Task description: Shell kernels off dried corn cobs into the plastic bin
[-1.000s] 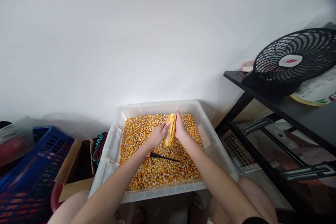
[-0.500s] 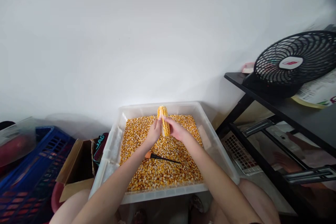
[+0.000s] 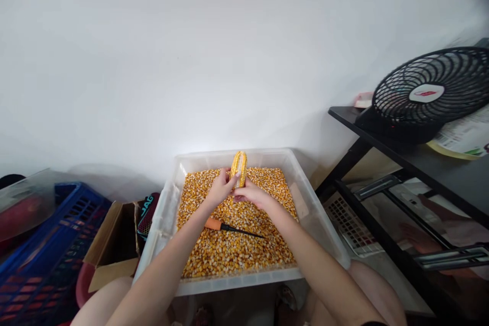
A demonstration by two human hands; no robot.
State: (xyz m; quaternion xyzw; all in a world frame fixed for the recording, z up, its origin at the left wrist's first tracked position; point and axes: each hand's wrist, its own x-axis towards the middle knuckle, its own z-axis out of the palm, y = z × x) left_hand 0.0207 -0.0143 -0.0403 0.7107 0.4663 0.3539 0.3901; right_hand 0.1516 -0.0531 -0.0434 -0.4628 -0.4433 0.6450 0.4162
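Observation:
An ear of corn (image 3: 239, 165) is held upright between my two hands, above the far half of a translucent plastic bin (image 3: 244, 285). Pale stripes on its near face show where kernels are gone. My left hand (image 3: 220, 186) grips the ear from the left, with the thumb on its face. From below and the right, my right hand (image 3: 254, 193) closes round its lower end. Loose corn kernels (image 3: 237, 249) cover the bin's floor. On them, below my hands, lies a pointed tool with an orange handle and a thin dark shaft (image 3: 221, 225), its handle end partly behind my left forearm.
To the right a black fan (image 3: 426, 92) stands on a black shelf rack (image 3: 344, 112). An open cardboard box (image 3: 110, 239), a blue plastic crate (image 3: 46, 249) and a dark pouch with lettering (image 3: 148, 214) are on the left. A white wall (image 3: 191, 61) rises behind the bin.
The ear has turned so that its bared stripes face me. My right hand has dropped from its side to its lower end, and my left hand has shifted slightly left and down.

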